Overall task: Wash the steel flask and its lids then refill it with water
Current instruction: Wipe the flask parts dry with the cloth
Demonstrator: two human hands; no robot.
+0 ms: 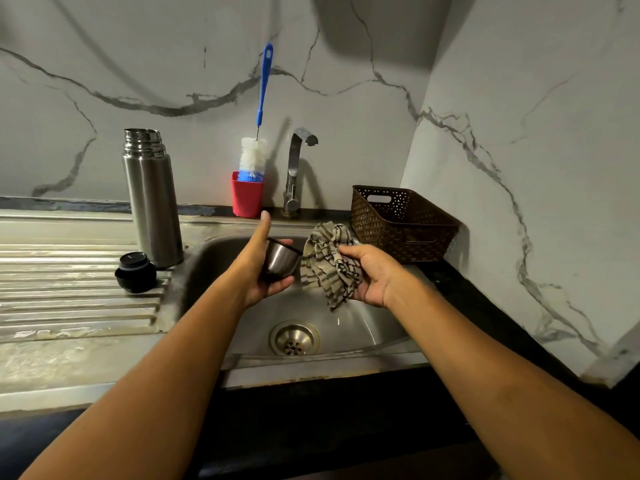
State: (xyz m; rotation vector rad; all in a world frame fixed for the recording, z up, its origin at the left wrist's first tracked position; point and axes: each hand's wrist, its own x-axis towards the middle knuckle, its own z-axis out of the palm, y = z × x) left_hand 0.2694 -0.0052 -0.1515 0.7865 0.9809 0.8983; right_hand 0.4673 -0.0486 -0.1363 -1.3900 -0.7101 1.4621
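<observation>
The small round steel cup lid (281,261) sits over the steel sink basin (363,327), its short axis near upright and tipped a little, mouth facing up toward the wall. The left hand (258,268) cradles it from below, fingers curled round its wall, thumb stretched straight out. Just beside it the right hand (372,277) grips a bunched beige cloth with dark stripes (325,265). The tall steel flask (152,202) stands upright and uncapped on the ribbed drainboard (69,296) – a black round stopper lid (135,271) lies near its base. Behind: a red plastic cup (246,199) holding a blue-handled bottle brush (263,84), a steel tap (294,168), a brown woven plastic basket (401,230)
</observation>
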